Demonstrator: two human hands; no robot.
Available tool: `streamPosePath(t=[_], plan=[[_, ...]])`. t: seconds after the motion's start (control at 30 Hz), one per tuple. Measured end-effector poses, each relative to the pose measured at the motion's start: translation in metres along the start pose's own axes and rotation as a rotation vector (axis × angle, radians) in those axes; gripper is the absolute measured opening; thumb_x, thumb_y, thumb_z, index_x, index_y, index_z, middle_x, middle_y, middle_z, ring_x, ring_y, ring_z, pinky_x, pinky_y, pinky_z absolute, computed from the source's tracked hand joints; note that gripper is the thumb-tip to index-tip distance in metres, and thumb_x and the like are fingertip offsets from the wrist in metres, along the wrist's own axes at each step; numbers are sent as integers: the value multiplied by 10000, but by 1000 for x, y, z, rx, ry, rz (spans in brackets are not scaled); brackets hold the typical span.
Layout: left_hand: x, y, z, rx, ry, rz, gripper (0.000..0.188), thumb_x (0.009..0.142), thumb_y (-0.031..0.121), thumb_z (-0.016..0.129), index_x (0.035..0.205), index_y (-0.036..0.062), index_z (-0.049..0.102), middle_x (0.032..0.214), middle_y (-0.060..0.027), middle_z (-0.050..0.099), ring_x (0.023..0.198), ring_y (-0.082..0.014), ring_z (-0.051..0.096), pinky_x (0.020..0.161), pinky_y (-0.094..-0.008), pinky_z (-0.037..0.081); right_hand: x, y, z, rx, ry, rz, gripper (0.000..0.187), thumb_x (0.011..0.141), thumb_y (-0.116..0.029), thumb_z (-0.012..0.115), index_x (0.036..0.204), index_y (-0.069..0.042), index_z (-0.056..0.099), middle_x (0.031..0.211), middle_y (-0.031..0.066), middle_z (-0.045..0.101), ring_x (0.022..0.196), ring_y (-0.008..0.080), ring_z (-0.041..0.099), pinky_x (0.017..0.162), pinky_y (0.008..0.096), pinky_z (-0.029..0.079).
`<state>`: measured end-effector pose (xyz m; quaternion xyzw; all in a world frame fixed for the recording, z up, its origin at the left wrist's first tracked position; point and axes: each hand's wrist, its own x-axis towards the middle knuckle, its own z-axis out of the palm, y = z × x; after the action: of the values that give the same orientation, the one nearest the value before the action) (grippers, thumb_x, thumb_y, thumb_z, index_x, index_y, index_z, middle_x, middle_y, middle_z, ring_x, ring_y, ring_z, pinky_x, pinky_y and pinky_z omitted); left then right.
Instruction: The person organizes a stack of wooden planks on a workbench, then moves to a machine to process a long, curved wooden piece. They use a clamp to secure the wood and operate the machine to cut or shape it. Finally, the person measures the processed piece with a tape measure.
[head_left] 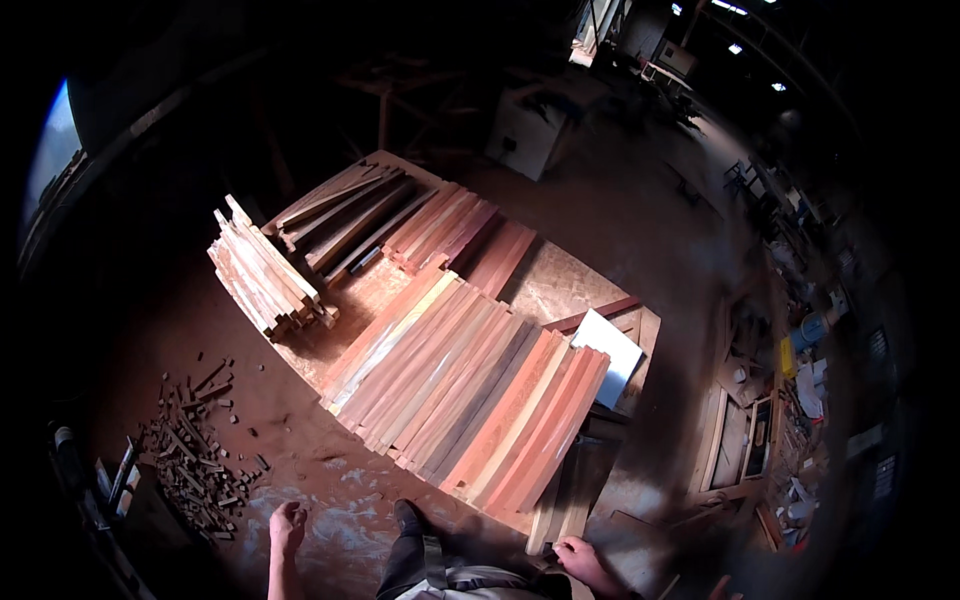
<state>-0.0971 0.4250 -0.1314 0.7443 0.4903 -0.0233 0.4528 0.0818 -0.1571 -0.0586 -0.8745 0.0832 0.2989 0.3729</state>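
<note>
My left hand [287,527] hangs over the floor on the near left, apart from the table. Its fingers are curled in and nothing shows in them. At the near right, my right hand [585,562] is beside the near ends of some pale wooden boards [557,518]. Its fingers are bent together; whether they grip a board end or something small is too dark to tell. Beyond both hands, a wide row of reddish and brown wooden strips [455,370] lies side by side across the table [545,275].
A pile of pale strips [258,268] stands at the table's left edge. Dark boards [365,225] and more reddish strips [440,228] lie farther back. A white sheet [607,358] rests at the right. Wood offcuts [205,455] litter the left floor; a cluttered bench [790,400] lines the right.
</note>
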Motion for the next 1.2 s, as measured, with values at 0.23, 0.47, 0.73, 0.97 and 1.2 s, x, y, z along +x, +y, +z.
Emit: streamPosePath(t=[0.23, 0.47, 0.73, 0.97, 1.2], plan=[[40, 132, -71, -102, 112, 312, 300, 889, 115, 680, 1150, -30, 654, 890, -107, 713, 796, -140, 655, 732, -281, 520, 23, -8, 29, 195, 79, 36, 290, 948, -152, 622, 1181, 21, 610, 874, 63, 655, 681, 121, 625, 606, 286, 536], [125, 296, -79, -42, 39, 563, 299, 901, 142, 674, 1170, 9, 668, 903, -89, 716, 809, -119, 645, 749, -274, 512, 1, -29, 57, 403, 140, 72, 225, 953, -142, 597, 1127, -2, 621, 814, 55, 641, 668, 133, 633, 582, 304, 541], [250, 368, 7, -13, -293, 748, 286, 907, 30, 607, 1188, -7, 644, 1040, -141, 730, 962, -208, 706, 832, -314, 540, -57, -106, 129, 495, 332, 520, 329, 939, -256, 581, 1151, -12, 642, 849, 91, 658, 661, 165, 623, 591, 298, 525], [305, 383, 53, -53, -529, 660, 308, 911, 97, 665, 1191, -25, 629, 1000, -168, 723, 970, -210, 704, 839, -306, 545, -102, -141, 227, 451, 284, 547, 222, 898, -172, 571, 964, 21, 659, 770, 118, 638, 650, 182, 623, 544, 308, 507], [351, 478, 95, 308, -142, 903, 512, 810, 283, 752, 1239, 41, 612, 1183, -171, 635, 1106, -332, 614, 951, -417, 494, -116, -162, 268, 624, 388, 633, 240, 937, -210, 576, 971, 14, 654, 815, 92, 636, 621, 166, 615, 515, 311, 513]])
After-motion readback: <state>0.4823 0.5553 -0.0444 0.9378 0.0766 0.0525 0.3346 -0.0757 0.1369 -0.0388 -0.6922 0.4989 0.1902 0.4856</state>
